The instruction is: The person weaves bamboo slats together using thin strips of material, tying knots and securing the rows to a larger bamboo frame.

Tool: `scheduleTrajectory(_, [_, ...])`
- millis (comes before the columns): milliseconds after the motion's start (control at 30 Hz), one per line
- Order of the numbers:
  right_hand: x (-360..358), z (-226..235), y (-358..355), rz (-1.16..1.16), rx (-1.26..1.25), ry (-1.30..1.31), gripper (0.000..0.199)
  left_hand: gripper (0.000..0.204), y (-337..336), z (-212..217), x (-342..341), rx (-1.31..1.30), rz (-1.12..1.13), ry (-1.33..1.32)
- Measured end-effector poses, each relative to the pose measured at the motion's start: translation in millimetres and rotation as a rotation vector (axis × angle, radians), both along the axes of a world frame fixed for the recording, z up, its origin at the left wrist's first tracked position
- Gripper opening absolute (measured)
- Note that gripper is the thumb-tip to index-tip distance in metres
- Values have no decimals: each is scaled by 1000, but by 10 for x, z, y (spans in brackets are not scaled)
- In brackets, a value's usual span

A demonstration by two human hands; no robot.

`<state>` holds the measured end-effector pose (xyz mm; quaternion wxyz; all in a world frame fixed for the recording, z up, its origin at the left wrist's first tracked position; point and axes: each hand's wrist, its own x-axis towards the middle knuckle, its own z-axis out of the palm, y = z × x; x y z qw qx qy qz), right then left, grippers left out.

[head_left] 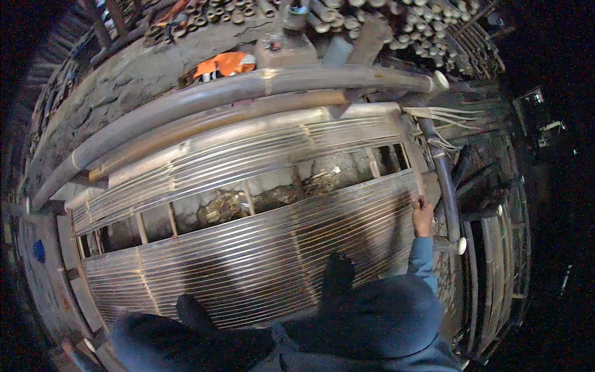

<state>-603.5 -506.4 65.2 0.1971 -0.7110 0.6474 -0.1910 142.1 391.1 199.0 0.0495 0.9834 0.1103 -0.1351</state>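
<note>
My right hand (422, 218) is closed around the lower end of a narrow bamboo side strip (411, 149), at the right end of a slatted bamboo panel. Its thin slats (248, 266) run left to right beneath me, tied by pale cross bindings. A second band of slats (242, 146) lies farther away, with an open gap between the two. My knees (372, 310) and dark shoes (338, 271) are over the near slats. A dim bluish shape with a reddish tip shows at the lower left edge; I cannot make out whether it is my left hand.
A thick bamboo pole (260, 87) crosses behind the panel, with a thinner brown pole (248, 111) beside it. Cut bamboo lengths (396, 25) are stacked at the back. An orange cloth or bag (226, 63) lies near the thick pole. Bamboo framing (496, 260) stands at the right.
</note>
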Motion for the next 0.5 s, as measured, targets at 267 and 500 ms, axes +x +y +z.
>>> scheduleTrajectory(267, [24, -639, -360, 226, -401, -61, 27, 25, -6071, 368, -519, 70, -1365, 62])
scheduleTrajectory(500, [461, -989, -460, 296, -335, 145, 11, 34, -8230, -962, -4033, -739, -1543, 251])
